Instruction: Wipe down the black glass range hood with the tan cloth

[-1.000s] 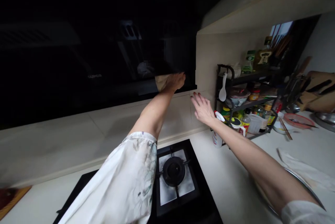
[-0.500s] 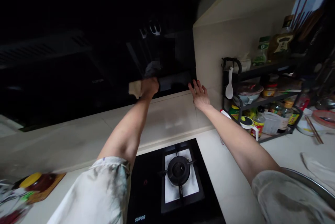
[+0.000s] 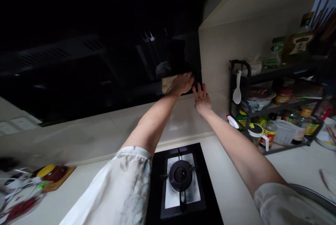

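My left hand (image 3: 182,83) presses a tan cloth (image 3: 167,84) flat against the glossy black panel of a range hood (image 3: 115,95), close to its lower right corner. Part of the cloth shows left of the fingers; the rest lies hidden under the palm. Just to the right, my right hand (image 3: 202,101) has its fingers spread and holds nothing. Its fingertips rest at the hood's lower right edge, almost meeting the left hand. Below both arms is a black gas stove (image 3: 210,197) with a round burner (image 3: 180,176).
On the right, a black rack (image 3: 288,104) carries bottles, jars and a lidded bowl, and a white spoon (image 3: 237,88) hangs from it. A spray bottle (image 3: 232,121) stands beside the rack. A yellow-lidded jar (image 3: 49,172) sits on a board at left.
My left hand has slid the cloth rightward along the hood's lower edge, up to the right hand. The right hand stays at the corner. The view has shifted slightly left.
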The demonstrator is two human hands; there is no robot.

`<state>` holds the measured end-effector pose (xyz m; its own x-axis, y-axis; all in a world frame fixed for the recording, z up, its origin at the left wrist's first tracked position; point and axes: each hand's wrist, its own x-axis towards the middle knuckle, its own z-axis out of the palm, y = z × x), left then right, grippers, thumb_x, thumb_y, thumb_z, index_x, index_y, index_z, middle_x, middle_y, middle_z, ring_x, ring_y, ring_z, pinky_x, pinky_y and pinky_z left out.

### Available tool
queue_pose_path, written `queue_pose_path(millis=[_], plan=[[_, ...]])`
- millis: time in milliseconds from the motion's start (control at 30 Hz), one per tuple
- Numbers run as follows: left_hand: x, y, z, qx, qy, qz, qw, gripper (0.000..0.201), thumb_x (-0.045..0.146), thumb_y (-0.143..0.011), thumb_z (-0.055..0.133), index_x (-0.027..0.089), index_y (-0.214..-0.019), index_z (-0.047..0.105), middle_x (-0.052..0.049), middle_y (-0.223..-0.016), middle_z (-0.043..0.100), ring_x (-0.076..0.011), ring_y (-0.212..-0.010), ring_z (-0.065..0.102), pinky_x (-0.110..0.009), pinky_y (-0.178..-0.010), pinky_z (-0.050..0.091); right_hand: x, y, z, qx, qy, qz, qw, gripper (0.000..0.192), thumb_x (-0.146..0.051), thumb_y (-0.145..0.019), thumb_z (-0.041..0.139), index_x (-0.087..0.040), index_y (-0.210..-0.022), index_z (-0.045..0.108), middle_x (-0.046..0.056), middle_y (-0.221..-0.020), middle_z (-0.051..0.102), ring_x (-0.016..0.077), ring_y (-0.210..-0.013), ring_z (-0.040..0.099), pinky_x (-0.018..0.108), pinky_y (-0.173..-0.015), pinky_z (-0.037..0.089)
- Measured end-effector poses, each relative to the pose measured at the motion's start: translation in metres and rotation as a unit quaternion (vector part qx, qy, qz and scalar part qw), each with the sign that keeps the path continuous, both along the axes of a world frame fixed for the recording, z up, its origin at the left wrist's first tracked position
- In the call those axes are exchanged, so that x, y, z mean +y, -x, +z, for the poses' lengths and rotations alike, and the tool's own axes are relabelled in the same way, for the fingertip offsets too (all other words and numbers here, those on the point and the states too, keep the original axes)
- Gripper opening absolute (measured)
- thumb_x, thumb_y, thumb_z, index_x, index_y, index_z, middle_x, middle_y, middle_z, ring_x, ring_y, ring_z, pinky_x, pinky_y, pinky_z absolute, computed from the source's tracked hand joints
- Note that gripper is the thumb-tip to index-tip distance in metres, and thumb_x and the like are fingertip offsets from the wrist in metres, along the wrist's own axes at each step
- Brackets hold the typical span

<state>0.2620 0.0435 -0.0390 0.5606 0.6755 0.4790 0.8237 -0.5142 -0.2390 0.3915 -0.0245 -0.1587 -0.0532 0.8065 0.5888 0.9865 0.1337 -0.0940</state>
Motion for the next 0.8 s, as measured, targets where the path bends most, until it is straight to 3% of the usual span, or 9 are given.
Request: queue_pose_path(millis=[133,267,367,667,800], plan=[[-0.006,-0.010,0.008,0.036,0.027,-0.015,0.999,0.059,0.031,-0.117,0.028,0.008,-0.168,0.048,-0.016,-0.179,0.039,-0.0274,-0.169,0.032,-0.040,-0.142,0.026,-0.001,-0.001,0.000,-0.004,0.000,-0.010,1.000,0.084,-0.002,-0.102,0.045,-0.025,-0.181,0.026,0.012,-0.183,-0.001,0.0380,-0.175,0.011,0.055,-0.134,0.044],[-0.015,0.013,0.023,0.061,0.070,-0.007,0.996,0.067,0.043,-0.118,0.030,0.020,-0.181,0.023,-0.010,-0.184,0.029,-0.0262,-0.167,0.037,-0.040,-0.140,0.032,-0.003,0.002,0.000,-0.002,-0.010,-0.019,1.000,0.083,-0.001,-0.103,0.041,-0.025,-0.181,0.025,0.012,-0.183,0.000,0.0370,-0.175,0.012,0.056,-0.135,0.043],[-0.022,0.022,0.026,0.075,0.071,-0.016,0.995,0.068,0.043,-0.118,0.029,0.021,-0.181,0.022,-0.009,-0.185,0.026,-0.0270,-0.168,0.037,-0.039,-0.140,0.033,-0.004,0.005,0.001,0.006,-0.002,-0.031,0.999,0.084,-0.001,-0.102,0.041,-0.023,-0.181,0.025,0.014,-0.183,-0.001,0.0376,-0.175,0.011,0.056,-0.134,0.044],[-0.041,0.018,0.001,0.059,0.074,-0.056,0.994,0.070,0.034,-0.114,0.032,0.003,-0.176,0.029,-0.017,-0.184,0.027,-0.0252,-0.173,0.023,-0.037,-0.144,0.022,-0.003,-0.001,-0.003,0.012,-0.037,0.004,0.999,0.080,-0.003,-0.103,0.043,-0.021,-0.179,0.033,0.014,-0.183,0.008,0.0360,-0.174,0.017,0.052,-0.133,0.045],[-0.041,0.024,-0.004,0.035,0.082,-0.078,0.993,0.067,0.033,-0.112,0.034,0.013,-0.176,0.036,-0.012,-0.183,0.030,-0.0246,-0.172,0.027,-0.040,-0.145,0.025,-0.005,-0.001,-0.001,0.015,-0.035,0.010,0.999,0.078,-0.005,-0.104,0.040,-0.022,-0.180,0.031,0.015,-0.183,0.010,0.0345,-0.174,0.018,0.051,-0.133,0.045]])
